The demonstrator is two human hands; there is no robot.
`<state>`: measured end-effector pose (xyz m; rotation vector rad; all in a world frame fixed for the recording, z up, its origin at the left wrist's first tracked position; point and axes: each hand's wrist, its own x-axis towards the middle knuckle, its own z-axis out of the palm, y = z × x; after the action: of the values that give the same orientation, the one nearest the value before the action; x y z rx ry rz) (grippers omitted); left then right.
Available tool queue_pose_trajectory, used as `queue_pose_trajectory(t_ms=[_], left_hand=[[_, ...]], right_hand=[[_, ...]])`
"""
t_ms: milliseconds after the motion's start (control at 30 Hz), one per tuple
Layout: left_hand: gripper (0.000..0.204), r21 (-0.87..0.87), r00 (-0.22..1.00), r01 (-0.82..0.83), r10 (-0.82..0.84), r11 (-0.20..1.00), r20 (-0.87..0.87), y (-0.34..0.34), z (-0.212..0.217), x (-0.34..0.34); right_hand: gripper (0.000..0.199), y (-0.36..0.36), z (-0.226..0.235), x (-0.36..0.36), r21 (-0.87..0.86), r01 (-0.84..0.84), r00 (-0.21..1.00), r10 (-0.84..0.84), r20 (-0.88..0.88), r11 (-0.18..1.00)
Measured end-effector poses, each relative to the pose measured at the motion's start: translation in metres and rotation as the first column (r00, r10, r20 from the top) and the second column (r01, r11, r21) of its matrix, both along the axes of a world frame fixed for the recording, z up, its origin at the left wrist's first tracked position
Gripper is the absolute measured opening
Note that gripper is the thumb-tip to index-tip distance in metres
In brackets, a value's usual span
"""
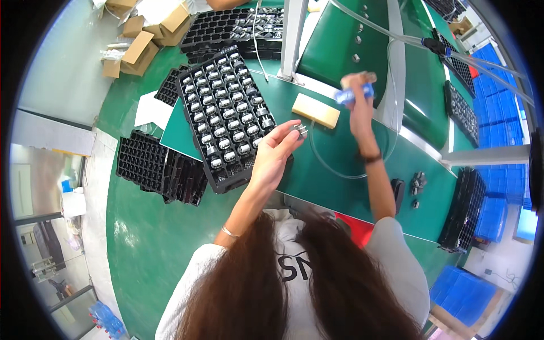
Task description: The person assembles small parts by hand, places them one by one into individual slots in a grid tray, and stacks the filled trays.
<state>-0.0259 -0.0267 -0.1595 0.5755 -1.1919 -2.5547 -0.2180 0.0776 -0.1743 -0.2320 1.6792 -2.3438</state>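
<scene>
My left hand (272,158) pinches a small metal part with thin pins (300,131) between thumb and fingertips, just above the green bench. Beside it lies a black tray (226,175) with rows of pockets, most holding small silvery parts. Farther right, my right hand (360,116) is raised over the bench and closed round a blue-and-tan object (356,93); motion blurs it, so its kind is unclear. A pale yellow rectangular block (315,110) lies on the bench between my two hands.
A green conveyor belt (334,54) carrying several small parts runs beyond the bench. A clear hose (340,174) loops near my right forearm. Small grey parts (418,184) sit at right by stacked black trays (463,209). More black trays (144,161) are stacked at left.
</scene>
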Motion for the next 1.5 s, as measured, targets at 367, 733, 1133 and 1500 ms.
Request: queue_pose_trajectory(t_ms=[367,733,1133,1500], left_hand=[[0.032,-0.143,0.999,0.046,-0.044,0.989,0.015,0.020,-0.003,0.014],[0.029,-0.911,0.932,-0.123,0.362,0.393,0.030,-0.014,-0.003,0.042],[0.008,-0.986,0.937,0.129,0.339,-0.104,0.087,-0.046,-0.024,0.043],[0.014,-0.037,0.994,-0.095,0.093,0.995,-0.048,-0.046,-0.011,0.042]], right_hand=[[0.022,0.025,0.008,0.117,0.042,-0.336,0.927,0.338,-0.164,0.941],[0.030,0.019,-0.037,0.048,0.505,0.018,0.859,0.246,-0.450,0.863],[0.062,0.007,-0.036,0.042,0.682,0.238,0.790,0.270,-0.550,0.691],[0.062,0.021,-0.044,0.046,0.612,0.189,0.806,0.234,-0.543,0.768]])
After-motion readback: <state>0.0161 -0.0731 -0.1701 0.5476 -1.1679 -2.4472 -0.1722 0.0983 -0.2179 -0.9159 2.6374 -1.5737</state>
